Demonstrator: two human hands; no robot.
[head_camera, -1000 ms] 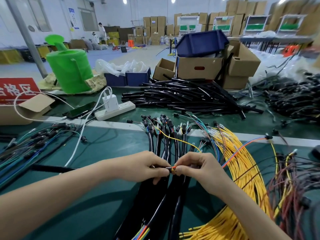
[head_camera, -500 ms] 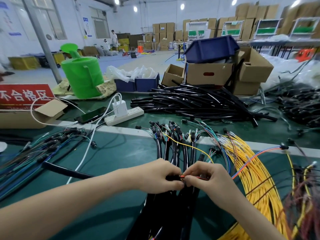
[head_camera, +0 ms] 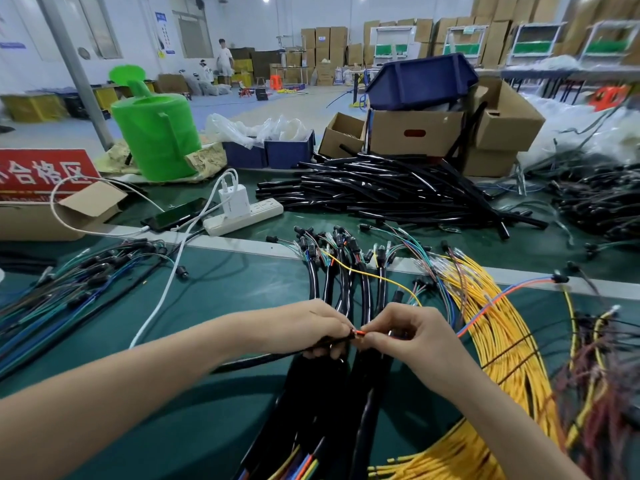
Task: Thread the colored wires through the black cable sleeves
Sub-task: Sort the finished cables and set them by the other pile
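Over the green table (head_camera: 221,306), the left hand (head_camera: 317,327) is gripping a black tube (head_camera: 256,362) by its end and the right hand (head_camera: 414,336) is pinching the orange wire (head_camera: 360,332), probably light and bendy, near its tip, while a red sign (head_camera: 45,171) is showing "合格区".

Thin orange wire (head_camera: 360,332), tip at mouth of long black plastic sleeve (head_camera: 256,361); both in front of white power strip (head_camera: 242,220).
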